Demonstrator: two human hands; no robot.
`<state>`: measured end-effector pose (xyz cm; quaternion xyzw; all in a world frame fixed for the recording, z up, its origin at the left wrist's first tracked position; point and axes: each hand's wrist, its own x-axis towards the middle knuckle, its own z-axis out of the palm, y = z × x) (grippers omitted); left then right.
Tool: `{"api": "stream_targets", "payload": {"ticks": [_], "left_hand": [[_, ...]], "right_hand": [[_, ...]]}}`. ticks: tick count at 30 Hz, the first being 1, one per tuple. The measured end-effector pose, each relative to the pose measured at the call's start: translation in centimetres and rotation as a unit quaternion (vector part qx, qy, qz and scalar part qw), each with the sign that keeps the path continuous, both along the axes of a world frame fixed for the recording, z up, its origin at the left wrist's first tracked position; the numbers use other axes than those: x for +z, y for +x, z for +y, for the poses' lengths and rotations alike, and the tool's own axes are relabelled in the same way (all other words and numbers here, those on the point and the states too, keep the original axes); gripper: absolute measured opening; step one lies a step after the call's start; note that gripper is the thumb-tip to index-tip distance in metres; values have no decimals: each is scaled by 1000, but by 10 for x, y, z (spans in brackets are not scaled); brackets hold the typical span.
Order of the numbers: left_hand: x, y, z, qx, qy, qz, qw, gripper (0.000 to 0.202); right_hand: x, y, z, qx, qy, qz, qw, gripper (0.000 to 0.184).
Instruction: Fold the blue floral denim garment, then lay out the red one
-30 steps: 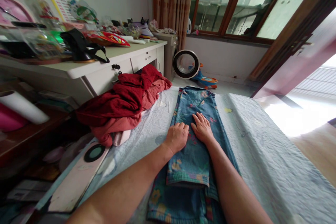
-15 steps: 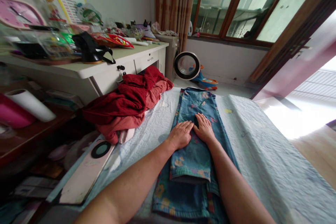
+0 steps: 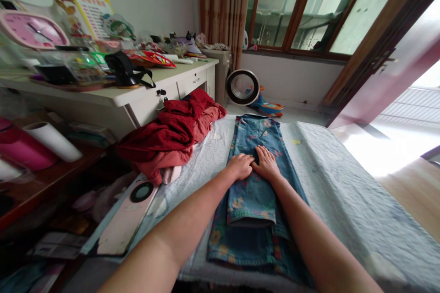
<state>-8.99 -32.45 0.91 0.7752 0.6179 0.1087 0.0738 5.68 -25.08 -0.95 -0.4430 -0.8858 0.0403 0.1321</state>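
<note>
Two hands flat on jeans (image 3: 256,178), side by side, thumbs touching or nearly so. Left hand (image 3: 239,166) and right hand (image 3: 265,163) both palm down, fingers spread, nothing clasped — grip released on each, just pressing on the denim.

Jeans laid lengthwise down the middle of the bed (image 3: 343,192), waistband at the far end toward the window wall, legs doubled over themselves — near end shows a hem edge lying on top of a lower layer. Floral print on the denim. Hands sit about mid-length, just past that hem.

Judged progress: legs stacked, one lengthwise fold done, cloth lying fairly flat under the palms. Left, as far as visible: bundle not compact yet, long strip not yet folded across. Near edge partly hidden by forearms, cannot tell how neat it is.

Around: red clothes heap (image 3: 172,139) at the bed's left edge, well apart from the hands, not sorted. Counter (image 3: 137,94) beyond it, cluttered — black bag (image 3: 125,71), pink clock (image 3: 32,29). Round fan (image 3: 242,87) on the floor past the bed's far end.
</note>
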Motion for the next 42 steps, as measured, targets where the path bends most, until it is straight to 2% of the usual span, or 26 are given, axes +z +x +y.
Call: {"api": "stream_targets", "payload": {"ticks": [8, 17, 29, 37, 42], "left_hand": [[8, 6, 17, 3, -28, 16, 999, 38], [10, 19, 12, 27, -37, 26, 999, 37], [3, 24, -10, 50, 11, 26, 998, 38], [-7, 29, -15, 77, 26, 24, 996, 47], [-16, 29, -20, 89, 51, 13, 995, 50]], "right_hand": [[3, 4, -7, 6, -21, -60, 998, 71], [8, 28, -33, 25, -82, -82, 993, 81], [12, 49, -72, 34, -112, -78, 990, 78], [14, 51, -97, 14, -80, -54, 995, 67], [12, 51, -102, 7, -72, -33, 997, 60]]}}
